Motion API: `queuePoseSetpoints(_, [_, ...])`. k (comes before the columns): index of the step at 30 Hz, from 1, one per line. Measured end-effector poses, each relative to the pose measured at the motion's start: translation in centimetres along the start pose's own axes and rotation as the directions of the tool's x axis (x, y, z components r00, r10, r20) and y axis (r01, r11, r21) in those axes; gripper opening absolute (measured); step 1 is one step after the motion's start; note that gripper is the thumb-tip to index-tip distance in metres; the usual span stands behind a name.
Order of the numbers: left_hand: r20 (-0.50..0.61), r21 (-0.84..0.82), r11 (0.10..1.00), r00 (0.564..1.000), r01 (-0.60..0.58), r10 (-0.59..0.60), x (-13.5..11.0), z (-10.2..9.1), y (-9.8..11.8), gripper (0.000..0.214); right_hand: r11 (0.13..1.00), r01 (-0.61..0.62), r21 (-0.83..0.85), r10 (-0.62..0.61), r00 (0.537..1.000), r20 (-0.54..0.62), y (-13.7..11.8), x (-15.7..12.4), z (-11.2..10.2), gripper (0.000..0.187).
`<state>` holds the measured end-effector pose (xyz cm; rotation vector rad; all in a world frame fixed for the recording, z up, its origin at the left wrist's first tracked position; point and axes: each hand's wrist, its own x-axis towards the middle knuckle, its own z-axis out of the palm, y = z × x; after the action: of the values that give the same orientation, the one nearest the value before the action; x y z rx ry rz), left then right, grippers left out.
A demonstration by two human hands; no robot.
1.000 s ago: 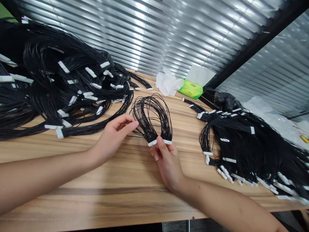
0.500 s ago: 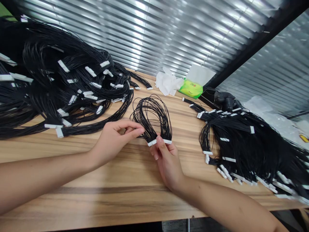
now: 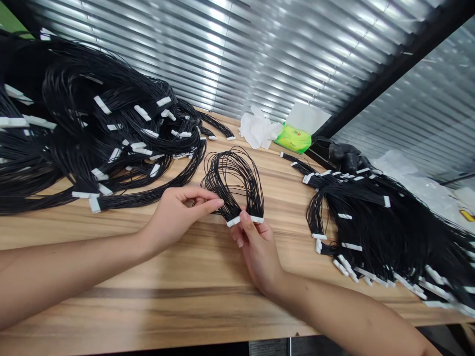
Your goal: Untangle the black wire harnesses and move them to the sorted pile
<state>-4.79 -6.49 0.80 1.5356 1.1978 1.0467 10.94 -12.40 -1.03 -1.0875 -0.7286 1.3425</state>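
Observation:
A loop of thin black wires (image 3: 233, 170) rises from a white connector strip (image 3: 243, 220) above the wooden table (image 3: 156, 306). My right hand (image 3: 258, 249) pinches the strip between thumb and fingers. My left hand (image 3: 178, 212) sits at the loop's left side, its curled fingers closed on some of the wires just above the strip. The fingers hide a short stretch of those wires.
A big heap of black wires with white connectors (image 3: 100, 128) lies to the left, and another (image 3: 374, 227) lies to the right. Crumpled white tissue (image 3: 259, 128), a green tissue pack (image 3: 292, 138) and a black glove (image 3: 347, 155) lie at the back.
My left hand has moved right, from beside the loop onto its wires. The loop has shifted shape slightly. My right hand stays on the strip.

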Motion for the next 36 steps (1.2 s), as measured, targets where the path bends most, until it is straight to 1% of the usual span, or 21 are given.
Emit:
queuePoseSetpoints(4, [0.044, -0.015, 1.000, 0.999, -0.018, 0.019, 0.02, -0.06, -0.16, 0.021, 1.000, -0.014, -0.016, 0.014, 1.000, 0.001, -0.06, -0.06, 0.09, 0.029])
queuePoseSetpoints(8, [0.102, -0.101, 0.994, 0.993, -0.047, 0.058, -0.10, -0.11, -0.17, 0.021, 1.000, -0.005, -0.002, 0.005, 1.000, 0.022, 0.06, 0.00, 0.06, 0.028])
queuePoseSetpoints(11, [0.102, -0.190, 0.980, 0.991, -0.062, 0.082, -0.17, -0.13, -0.01, 0.016, 1.000, 0.000, -0.002, 0.000, 1.000, 0.027, 0.08, 0.03, 0.01, 0.027])
queuePoseSetpoints(13, [0.096, -0.216, 0.975, 0.993, -0.047, 0.069, -0.15, -0.10, 0.10, 0.015, 1.000, -0.005, 0.002, 0.005, 1.000, 0.023, 0.02, 0.03, -0.02, 0.027])
queuePoseSetpoints(15, [0.096, -0.209, 0.978, 0.995, -0.014, 0.035, -0.10, -0.03, 0.20, 0.019, 1.000, -0.009, 0.016, 0.009, 1.000, 0.013, -0.06, 0.03, -0.01, 0.028])
queuePoseSetpoints(18, [0.067, -0.184, 0.983, 0.998, 0.015, -0.003, -0.02, 0.02, 0.31, 0.023, 0.998, -0.018, 0.061, 0.019, 1.000, -0.016, -0.19, 0.06, 0.12, 0.027])
queuePoseSetpoints(23, [0.028, -0.153, 0.988, 0.999, -0.023, 0.028, 0.05, -0.14, 0.15, 0.020, 0.990, -0.008, 0.140, 0.021, 0.996, -0.092, -0.34, 0.13, 0.38, 0.028])
queuePoseSetpoints(26, [0.028, -0.139, 0.990, 0.999, -0.010, 0.014, 0.22, -0.08, -0.04, 0.019, 0.988, 0.005, 0.157, 0.013, 0.993, -0.114, -0.39, 0.14, 0.41, 0.030])
queuePoseSetpoints(30, [0.099, -0.090, 0.995, 0.994, -0.031, 0.040, 0.42, 0.17, -0.16, 0.017, 0.988, 0.010, 0.154, 0.008, 0.993, -0.117, -0.45, 0.17, 0.41, 0.033])
queuePoseSetpoints(32, [0.095, -0.079, 0.996, 0.994, -0.051, 0.059, 0.49, 0.24, -0.23, 0.017, 0.989, 0.009, 0.148, 0.007, 0.994, -0.108, -0.47, 0.17, 0.41, 0.033])
queuePoseSetpoints(36, [0.048, -0.091, 0.994, 0.996, -0.068, 0.073, 0.64, 0.23, -0.64, 0.017, 0.989, 0.013, 0.147, -0.003, 0.998, -0.068, -0.39, 0.12, 0.36, 0.030])
